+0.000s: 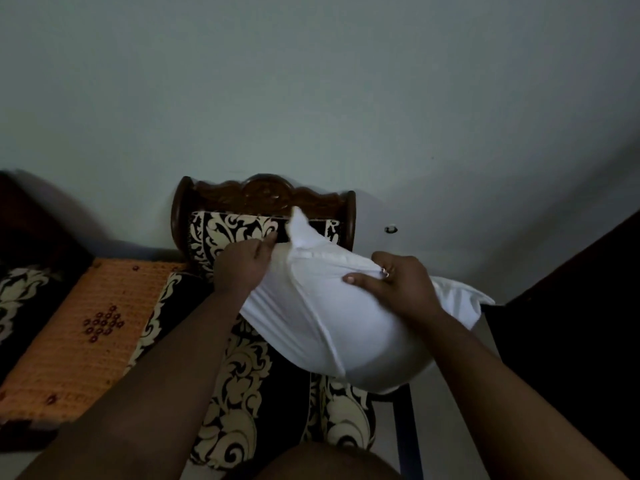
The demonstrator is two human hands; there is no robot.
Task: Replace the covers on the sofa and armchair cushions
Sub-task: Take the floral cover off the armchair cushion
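Left hand (pixel 242 263) pinches the white cover's (pixel 311 327) edge at centre frame, over the patterned armchair (pixel 242 375). Right hand (pixel 391 278), centre-right, grips a zip pull with thumb laid on the stuffed cushion. Looks like closing-up; next, draw the zip along.

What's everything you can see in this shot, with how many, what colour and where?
Plump white fabric cushion: one, white, held above the armchair seat, centre.
Carved dark wooden armchair: one, dark brown frame, against the wall, centre.
Black and cream floral upholstery: on the armchair's back and seat, black with cream scrolls.
Orange crocheted mat with dark red rings: one, orange, left of the armchair.
Second floral seat: one, black and cream, far left edge.
Pale grey-green wall: behind everything.
Dark furniture: one, near black, right edge; unclear what.
Left hand: one, grips the cushion's left top edge.
Right hand: one, grips the cushion's right top.
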